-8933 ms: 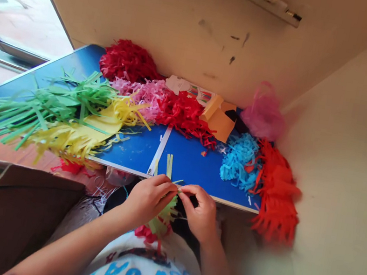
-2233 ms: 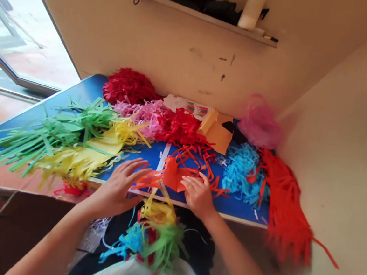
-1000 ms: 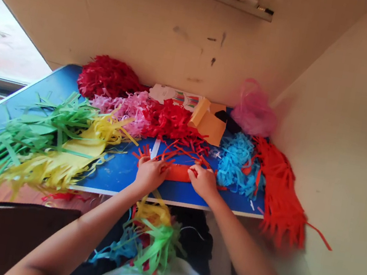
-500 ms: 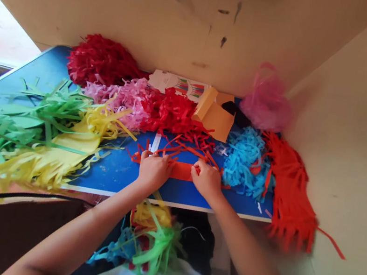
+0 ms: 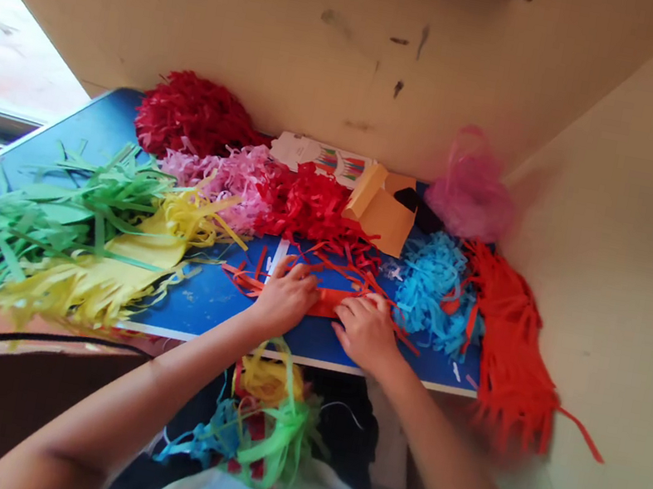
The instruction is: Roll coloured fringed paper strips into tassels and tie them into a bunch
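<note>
A flat band of orange-red paper (image 5: pixel 329 302) with cut fringe strips lies near the front edge of the blue table (image 5: pixel 208 304). My left hand (image 5: pixel 288 297) rests over the band's left part, palm down, fingers apart and slightly bent. On the right part lies my right hand (image 5: pixel 366 327), its fingers spread and the thumb held away. Both hands cover the ends of the band, and loose orange-red strips stick out around them.
Green strips (image 5: pixel 51 230) and yellow fringed paper (image 5: pixel 142 250) spread leftward. Dark red (image 5: pixel 197 116), pink (image 5: pixel 237 178) and red shreds (image 5: pixel 308 203) lie behind, with an orange-yellow folded paper (image 5: pixel 385 217). Blue shreds (image 5: pixel 436 289) and red-orange fringe (image 5: pixel 517 345) are rightward. Colourful strips (image 5: pixel 277 413) cover my lap.
Both hands have loosened from their pinch on the orange-red band and now lie over it with fingers extended. My left hand has shifted slightly right. The view has tilted a little.
</note>
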Action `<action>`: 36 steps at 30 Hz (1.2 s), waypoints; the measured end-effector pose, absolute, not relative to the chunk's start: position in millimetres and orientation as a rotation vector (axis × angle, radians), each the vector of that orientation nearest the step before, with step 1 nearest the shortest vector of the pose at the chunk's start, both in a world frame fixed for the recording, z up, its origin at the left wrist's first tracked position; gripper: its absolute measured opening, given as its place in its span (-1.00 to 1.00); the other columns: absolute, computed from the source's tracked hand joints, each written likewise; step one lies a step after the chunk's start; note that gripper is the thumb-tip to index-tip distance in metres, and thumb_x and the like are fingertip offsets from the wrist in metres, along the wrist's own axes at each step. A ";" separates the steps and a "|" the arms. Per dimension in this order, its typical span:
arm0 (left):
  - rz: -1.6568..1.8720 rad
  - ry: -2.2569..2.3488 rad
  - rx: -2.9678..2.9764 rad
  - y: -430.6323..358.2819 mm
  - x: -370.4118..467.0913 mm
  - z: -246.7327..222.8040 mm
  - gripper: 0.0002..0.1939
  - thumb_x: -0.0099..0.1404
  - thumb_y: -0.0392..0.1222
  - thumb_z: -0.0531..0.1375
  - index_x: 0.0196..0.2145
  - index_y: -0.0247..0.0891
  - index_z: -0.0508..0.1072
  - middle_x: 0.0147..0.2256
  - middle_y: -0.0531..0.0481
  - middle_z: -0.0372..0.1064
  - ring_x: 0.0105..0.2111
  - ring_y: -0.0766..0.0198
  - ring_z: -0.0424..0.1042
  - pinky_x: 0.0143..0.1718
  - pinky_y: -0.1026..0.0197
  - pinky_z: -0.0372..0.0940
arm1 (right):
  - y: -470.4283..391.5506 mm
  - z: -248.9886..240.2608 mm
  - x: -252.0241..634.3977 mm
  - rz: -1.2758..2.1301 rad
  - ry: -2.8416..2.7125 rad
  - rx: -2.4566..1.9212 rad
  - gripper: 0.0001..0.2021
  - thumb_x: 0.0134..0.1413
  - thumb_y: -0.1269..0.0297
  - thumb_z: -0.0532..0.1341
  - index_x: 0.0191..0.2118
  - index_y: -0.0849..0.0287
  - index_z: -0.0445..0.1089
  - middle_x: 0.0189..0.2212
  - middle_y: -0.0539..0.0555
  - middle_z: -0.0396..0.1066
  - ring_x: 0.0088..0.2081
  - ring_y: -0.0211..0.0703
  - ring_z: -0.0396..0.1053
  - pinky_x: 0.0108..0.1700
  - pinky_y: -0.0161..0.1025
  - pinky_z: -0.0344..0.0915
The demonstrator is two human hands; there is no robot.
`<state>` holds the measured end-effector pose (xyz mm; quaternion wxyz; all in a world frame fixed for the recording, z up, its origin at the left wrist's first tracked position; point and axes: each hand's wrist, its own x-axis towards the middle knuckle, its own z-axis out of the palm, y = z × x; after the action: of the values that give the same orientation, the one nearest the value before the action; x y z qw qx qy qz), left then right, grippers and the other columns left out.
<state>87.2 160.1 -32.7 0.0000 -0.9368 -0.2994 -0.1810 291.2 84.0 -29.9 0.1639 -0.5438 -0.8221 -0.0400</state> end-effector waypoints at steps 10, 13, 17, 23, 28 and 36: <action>-0.598 -1.057 -2.941 152.0 78.5 -33.9 -0.77 0.25 -0.29 0.12 -0.23 -0.12 0.57 -0.29 -0.07 0.52 -0.07 0.00 0.38 0.27 -0.32 -0.18 | 102.6 -40.5 308.5 0.135 -2.297 -1.577 -0.76 0.10 0.20 0.34 -0.13 0.14 0.44 -0.19 0.09 0.55 -0.08 -0.03 0.42 0.00 -0.07 0.02; -0.667 -1.119 -2.978 162.5 68.7 -40.6 -0.76 0.34 -0.25 0.10 -0.27 -0.07 0.58 -0.30 -0.02 0.53 -0.07 0.05 0.39 0.26 -0.29 -0.18 | 107.2 -42.1 315.5 0.161 -2.303 -1.622 -0.93 0.21 0.31 0.25 -0.27 0.10 0.51 -0.20 0.05 0.56 -0.12 -0.10 0.42 -0.04 -0.09 0.00; -0.735 -1.260 -3.046 172.9 57.4 -47.9 -0.77 0.38 -0.08 0.11 -0.27 -0.08 0.58 -0.24 -0.01 0.55 -0.08 0.10 0.40 0.21 -0.17 -0.09 | 112.8 -41.4 320.5 0.274 -2.201 -1.781 -0.80 0.29 0.24 0.18 -0.30 0.09 0.53 -0.24 0.02 0.56 -0.16 -0.17 0.42 -0.10 -0.17 0.02; -0.651 -1.419 -2.930 177.4 66.9 -45.9 -0.70 0.35 -0.09 0.10 -0.44 -0.13 0.56 -0.35 -0.03 0.53 -0.16 0.08 0.38 0.13 -0.14 -0.01 | 126.0 -35.8 309.6 0.279 -2.074 -2.021 -0.77 0.21 0.21 0.19 -0.44 0.14 0.47 -0.37 0.03 0.54 -0.25 -0.15 0.44 -0.17 -0.20 0.05; -0.563 -1.444 -2.858 181.2 74.1 -43.8 -0.68 0.29 -0.06 0.15 -0.56 -0.16 0.51 -0.46 -0.05 0.51 -0.22 0.06 0.37 0.07 -0.14 0.01 | 134.3 -36.4 306.7 0.286 -2.056 -2.079 -0.75 0.14 0.19 0.21 -0.52 0.14 0.42 -0.42 0.01 0.53 -0.36 -0.16 0.43 -0.20 -0.20 0.06; -0.654 -1.300 -2.808 177.8 66.5 -38.8 -0.69 0.33 -0.05 0.15 -0.50 -0.13 0.55 -0.42 0.00 0.53 -0.22 0.08 0.40 0.11 -0.18 -0.01 | 126.4 -35.2 311.4 0.225 -2.092 -2.024 -0.77 0.19 0.16 0.22 -0.46 0.12 0.45 -0.46 -0.01 0.52 -0.34 -0.15 0.41 -0.07 -0.14 0.05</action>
<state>66.5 177.8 -38.8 -0.0105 -0.8878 -0.4111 -0.2068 311.4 126.4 -35.2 0.1111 -0.6890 -0.7121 0.0766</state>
